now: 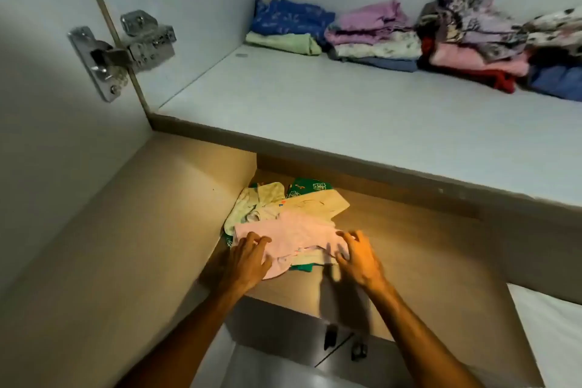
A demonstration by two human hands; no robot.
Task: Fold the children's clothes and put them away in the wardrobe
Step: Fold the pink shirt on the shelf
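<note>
Fingers [256, 241] of the left hand [248, 258] lie spread and flat on the near left corner of a pink garment [293, 236], pressing it down rather than pinching it. The right hand [357, 257] rests at the garment's near right edge, its fingers also spread, the tips touching the pink cloth and a cream waistband just beneath it; whether any cloth is caught between them cannot be told.

That pink garment tops a small loose pile on the tan lower shelf [409, 249] of the wardrobe, pushed toward the shelf's left wall. Under and beyond it lie a cream piece [318, 203], a pale yellow-green piece [252, 205] to the far left, and a green printed piece [310, 187] showing at the far side and again at the near edge.

Above, on the white upper shelf [315, 104], folded stacks of clothes [378, 35] line the far wall. A metal door hinge [119, 53] sits at the left.

White marks on the green cloth are too blurred to read.
</note>
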